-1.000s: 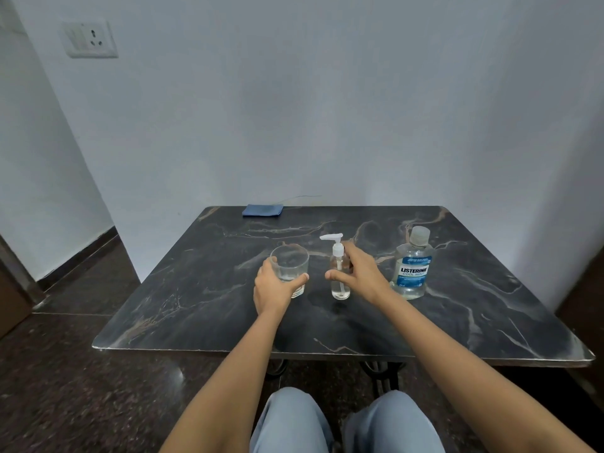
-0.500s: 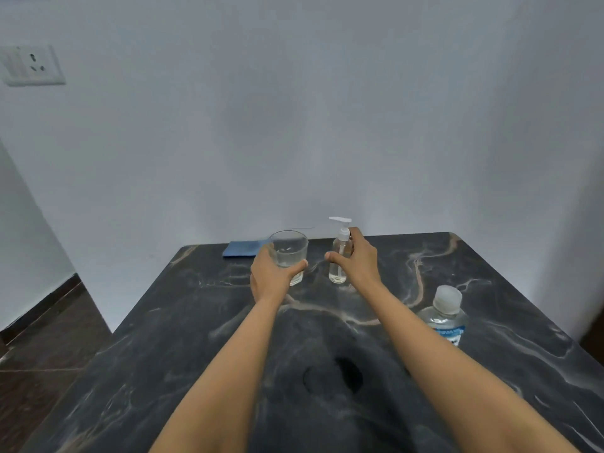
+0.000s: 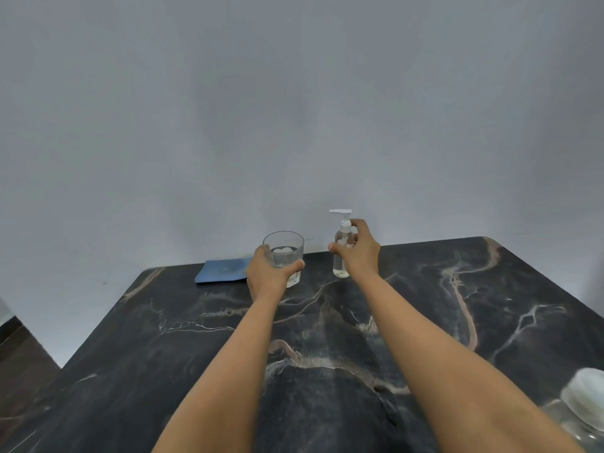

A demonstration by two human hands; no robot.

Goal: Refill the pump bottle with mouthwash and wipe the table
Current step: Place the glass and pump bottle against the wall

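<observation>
A clear pump bottle (image 3: pixel 341 246) with a white pump head stands upright far out on the dark marble table (image 3: pixel 490 305). My right hand (image 3: pixel 358 251) is wrapped around its body and neck. To its left is a clear drinking glass (image 3: pixel 287 253) with a little clear liquid in it, held at its side by my left hand (image 3: pixel 266 274). The mouthwash bottle (image 3: pixel 585 407), clear with a white cap, shows only partly at the bottom right edge. A folded blue cloth (image 3: pixel 222 271) lies flat at the table's far side, behind my left hand.
A plain white wall rises right behind the table's far edge. The table's left edge runs diagonally at the left, with dark floor (image 3: pixel 23 361) below it.
The camera has come forward and tilted up, so the glass and pump bottle look farther up the table and the mouthwash bottle has slid to the bottom right. Both hands keep their holds.
</observation>
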